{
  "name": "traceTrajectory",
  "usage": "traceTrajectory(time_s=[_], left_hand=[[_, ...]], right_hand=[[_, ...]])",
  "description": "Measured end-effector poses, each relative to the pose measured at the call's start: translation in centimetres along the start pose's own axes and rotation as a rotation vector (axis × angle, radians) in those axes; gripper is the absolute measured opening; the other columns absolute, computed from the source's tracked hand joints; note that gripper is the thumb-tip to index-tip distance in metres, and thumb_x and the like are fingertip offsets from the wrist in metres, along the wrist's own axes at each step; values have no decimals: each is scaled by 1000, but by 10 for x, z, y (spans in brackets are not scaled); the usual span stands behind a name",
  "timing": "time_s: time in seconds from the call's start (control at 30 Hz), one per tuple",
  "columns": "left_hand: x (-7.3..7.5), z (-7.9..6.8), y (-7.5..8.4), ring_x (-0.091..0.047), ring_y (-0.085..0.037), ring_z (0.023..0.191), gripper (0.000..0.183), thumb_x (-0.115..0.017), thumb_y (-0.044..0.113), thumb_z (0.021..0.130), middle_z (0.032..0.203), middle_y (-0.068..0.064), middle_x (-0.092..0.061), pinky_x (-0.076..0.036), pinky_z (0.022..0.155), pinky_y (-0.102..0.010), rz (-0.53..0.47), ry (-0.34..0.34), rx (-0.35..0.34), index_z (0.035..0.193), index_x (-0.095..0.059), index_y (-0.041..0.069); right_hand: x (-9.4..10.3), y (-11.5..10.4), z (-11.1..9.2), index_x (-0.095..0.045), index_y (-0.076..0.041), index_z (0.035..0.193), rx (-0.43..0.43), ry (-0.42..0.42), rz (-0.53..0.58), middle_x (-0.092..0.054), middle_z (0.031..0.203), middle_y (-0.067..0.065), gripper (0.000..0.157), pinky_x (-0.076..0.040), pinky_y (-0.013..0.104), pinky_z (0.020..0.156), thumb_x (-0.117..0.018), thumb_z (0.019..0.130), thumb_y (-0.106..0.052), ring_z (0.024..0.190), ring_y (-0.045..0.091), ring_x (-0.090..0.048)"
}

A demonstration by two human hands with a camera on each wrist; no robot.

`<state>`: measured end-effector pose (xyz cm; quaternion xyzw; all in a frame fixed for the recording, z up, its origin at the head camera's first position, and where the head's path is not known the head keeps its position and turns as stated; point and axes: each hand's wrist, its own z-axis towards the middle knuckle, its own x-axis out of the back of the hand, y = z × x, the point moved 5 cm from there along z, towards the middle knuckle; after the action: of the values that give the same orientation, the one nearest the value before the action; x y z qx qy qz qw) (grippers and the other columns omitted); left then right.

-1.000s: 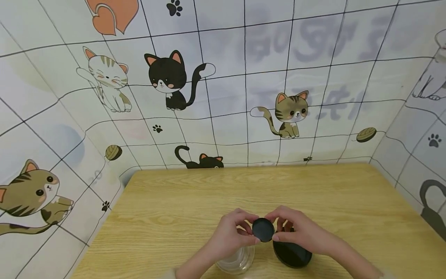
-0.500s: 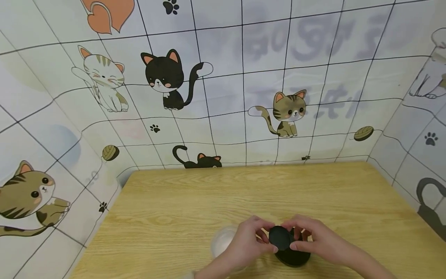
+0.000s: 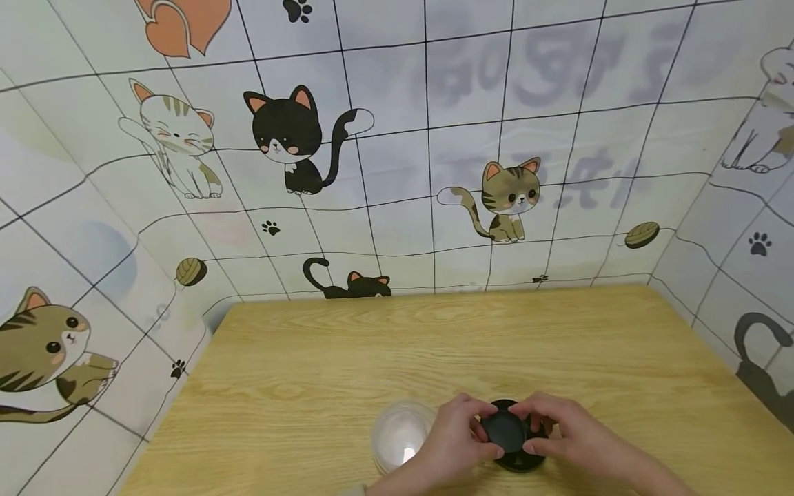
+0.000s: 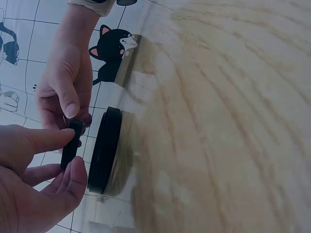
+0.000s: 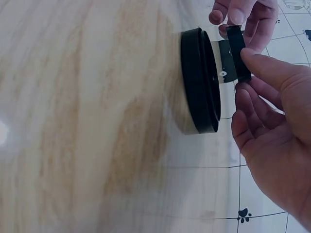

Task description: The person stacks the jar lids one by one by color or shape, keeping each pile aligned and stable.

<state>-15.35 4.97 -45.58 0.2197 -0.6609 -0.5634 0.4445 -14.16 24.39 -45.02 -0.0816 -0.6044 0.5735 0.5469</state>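
Observation:
My left hand [image 3: 455,439] and right hand [image 3: 567,435] hold a small round black cap [image 3: 505,432] between them, pinched at its opposite edges by thumbs and fingers. In the head view its shallow, rimmed face is turned up. Below it lies a larger round black lid-like dish [image 3: 522,462], partly hidden by the cap and fingers. Seen from the left wrist, a gap separates the cap [image 4: 71,145] from the raised rim of the dish [image 4: 105,150]. The right wrist view also shows the cap [image 5: 238,53] apart from the dish [image 5: 198,80], which sits flat on the table.
A clear round container [image 3: 397,435] stands on the table just left of the left hand, its near side partly covered by the forearm. The wood-grain table [image 3: 347,351] reaches back to a wall covering [image 3: 397,158] printed with cats and grid lines.
Both hands have carried the small cap right and down, from between the container and the dish to over the dish. More of the clear container shows now. The head view has shifted slightly.

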Motion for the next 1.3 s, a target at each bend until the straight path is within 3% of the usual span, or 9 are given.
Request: traceTrajectory(time_s=[0.4, 0.6, 1.0, 1.3], left_hand=[[-4, 2, -10, -56, 3, 66, 45, -86, -6, 75, 97, 4, -51, -51, 65, -16, 20, 31, 14, 116, -68, -5], [-7, 1, -15, -53, 3, 66, 44, -86, -4, 77, 97, 5, -47, -48, 67, -16, 28, 28, 59, 117, -68, -2], [-11, 1, -16, -49, 1, 68, 43, -87, -5, 74, 96, 3, -46, -46, 71, -18, 42, 54, 58, 113, -68, -2], [-11, 2, -15, -45, 0, 81, 44, -87, 0, 74, 95, 6, -46, -44, 80, -20, 101, 45, 74, 113, -68, -1]], right_hand=[[-7, 9, 2, -68, -3, 119, -87, 32, -35, -63, 97, -5, 36, -49, 25, 60, -82, 88, -15, 76, 5, -54], [-11, 11, 1, -69, -7, 117, -148, 28, -40, -62, 95, -10, 34, -47, 25, 60, -82, 87, -17, 75, 5, -52], [-13, 13, -1, -69, -5, 118, -175, 14, -65, -61, 96, -10, 35, -45, 25, 60, -82, 87, -15, 77, 3, -50], [-14, 13, -1, -69, -3, 116, -159, 14, -105, -62, 96, -8, 33, -44, 26, 59, -83, 86, -10, 78, 2, -50]])
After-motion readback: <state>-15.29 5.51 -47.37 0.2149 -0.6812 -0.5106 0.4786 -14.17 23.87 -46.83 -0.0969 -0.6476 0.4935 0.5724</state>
